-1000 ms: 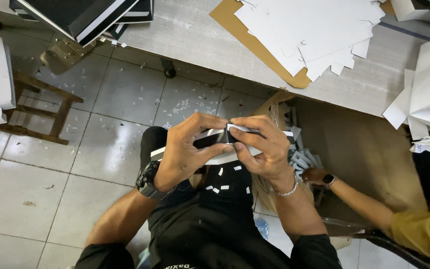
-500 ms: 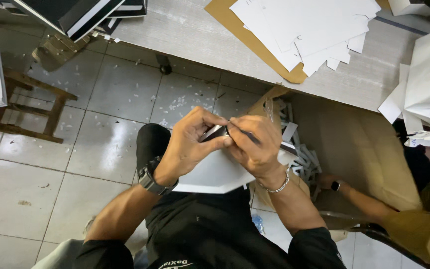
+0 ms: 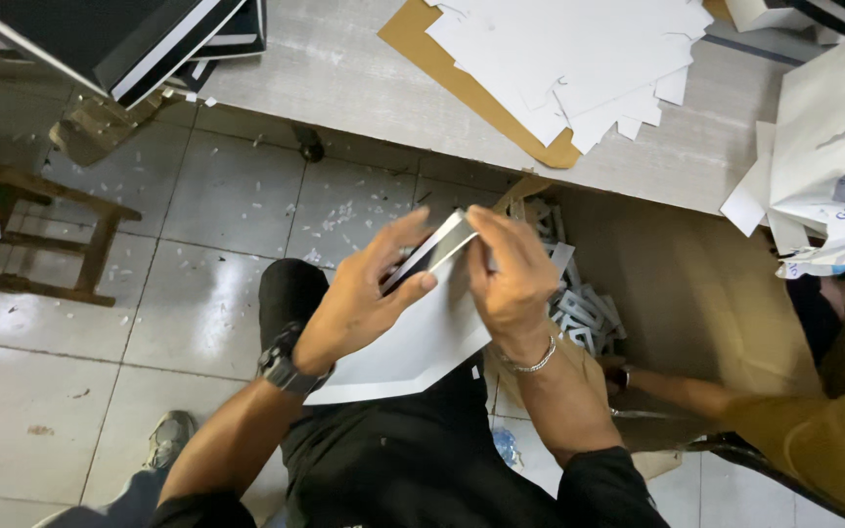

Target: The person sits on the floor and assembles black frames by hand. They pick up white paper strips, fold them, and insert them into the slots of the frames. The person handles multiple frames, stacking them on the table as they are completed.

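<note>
Both of my hands hold one white cardboard sheet (image 3: 413,347) with a dark inner face, above my lap. My left hand (image 3: 364,293), with a black watch on its wrist, grips the folded top edge from the left. My right hand (image 3: 511,274), with a silver bracelet, pinches the same edge from the right. The sheet's lower flap hangs down over my black trousers (image 3: 413,460).
A grey table (image 3: 364,78) ahead carries a stack of white cut sheets (image 3: 579,59) on brown card. An open brown box (image 3: 677,284) at my right holds white scraps. Another person's arm (image 3: 696,396) reaches in low right. A wooden stool (image 3: 51,235) stands left.
The sheet has turned from lying flat across my lap to hanging down from a folded top edge. My hands have risen slightly and pinch closer together.
</note>
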